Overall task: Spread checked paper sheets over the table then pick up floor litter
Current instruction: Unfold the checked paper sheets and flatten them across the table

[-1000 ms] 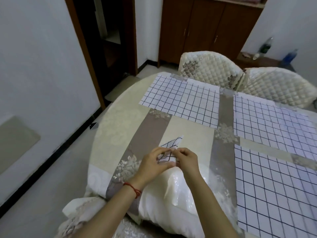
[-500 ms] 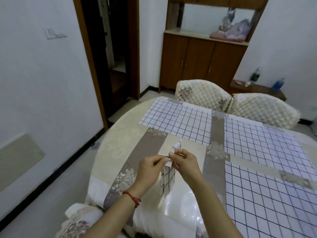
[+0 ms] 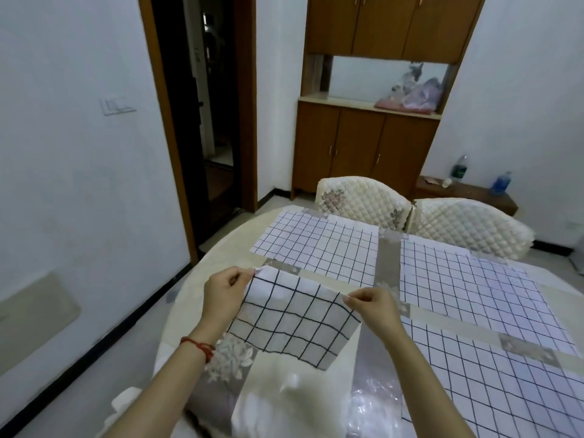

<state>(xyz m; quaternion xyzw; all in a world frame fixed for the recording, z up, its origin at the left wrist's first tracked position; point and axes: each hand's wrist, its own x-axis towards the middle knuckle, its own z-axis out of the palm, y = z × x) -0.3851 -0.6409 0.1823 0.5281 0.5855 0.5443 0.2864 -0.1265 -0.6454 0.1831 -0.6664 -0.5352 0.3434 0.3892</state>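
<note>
I hold a checked paper sheet [image 3: 292, 317] spread out in the air above the near left part of the round table [image 3: 227, 254]. My left hand [image 3: 226, 290] pinches its upper left corner, and my right hand [image 3: 374, 306] pinches its upper right corner. The sheet hangs down from both hands, tilted. Three more checked sheets lie flat on the table: one at the far left [image 3: 319, 246], one at the far right [image 3: 467, 279] and one at the near right [image 3: 493, 377].
Two quilted white chairs [image 3: 363, 199] [image 3: 467, 227] stand behind the table. A wooden cabinet [image 3: 363, 143] lines the back wall, with bottles on a low stand [image 3: 467, 192] to its right. An open dark doorway [image 3: 205, 105] is at the left. Grey floor [image 3: 104, 352] runs along the left wall.
The folded sheet has been opened out: my hands moved apart and lifted it, so it now hangs spread between them. My head has tilted up, showing more of the cabinet.
</note>
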